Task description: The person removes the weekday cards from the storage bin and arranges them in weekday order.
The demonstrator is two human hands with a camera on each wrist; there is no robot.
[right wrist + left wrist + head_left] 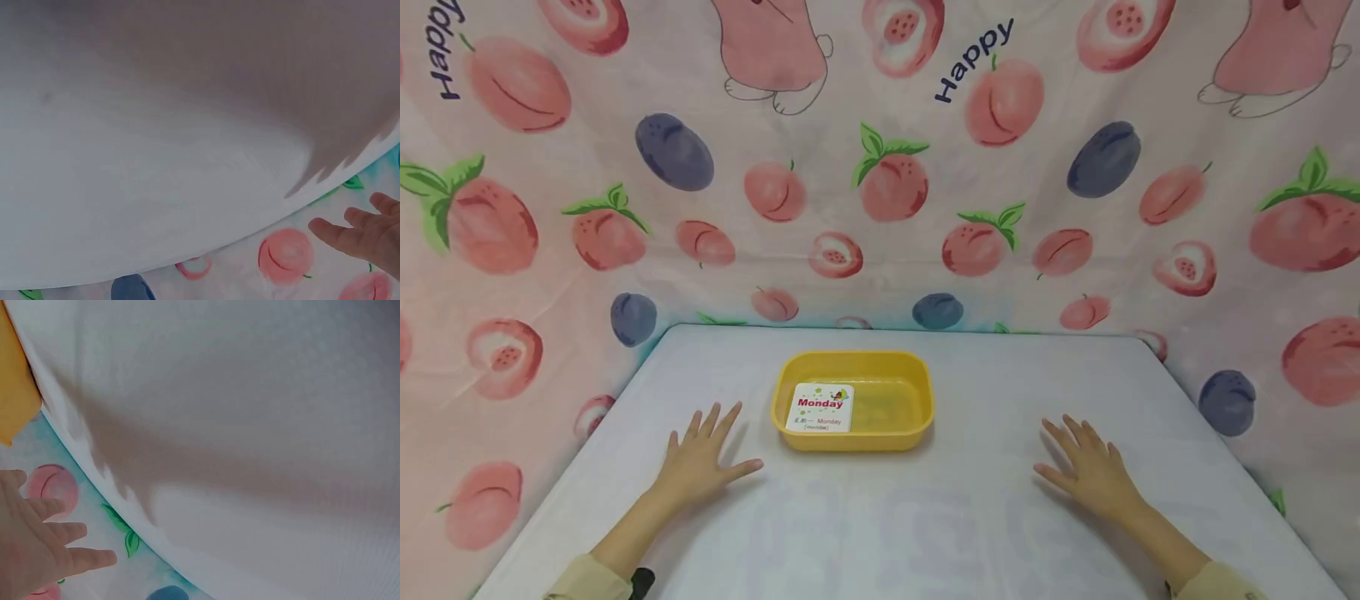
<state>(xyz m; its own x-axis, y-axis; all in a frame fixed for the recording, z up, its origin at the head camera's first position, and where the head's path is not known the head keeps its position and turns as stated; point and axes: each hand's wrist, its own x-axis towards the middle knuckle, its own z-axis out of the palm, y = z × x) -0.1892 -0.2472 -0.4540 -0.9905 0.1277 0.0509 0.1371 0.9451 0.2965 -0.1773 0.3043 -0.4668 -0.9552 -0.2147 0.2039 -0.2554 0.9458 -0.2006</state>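
A yellow plastic tray (pixel 880 442) with rounded corners sits on the table in the head view. Inside it, at the left end, leans a white card (pixel 820 408) printed with the word "Monday". My left hand (pixel 695 460) is held left of the tray with its fingers spread, holding nothing. To the right, farther from the tray, my right hand (pixel 1092 468) is likewise spread and holds nothing. The left wrist view shows part of the left hand (pixel 31 544) and the tray's edge (pixel 15 381). Fingers of the right hand (pixel 369 231) show in the right wrist view.
The white table (pixel 880 517) reaches back to a hanging cloth (pixel 925 275) printed with peaches, plums and rabbits. This cloth also runs along both sides of the table. Both hands cast shadows on the tabletop.
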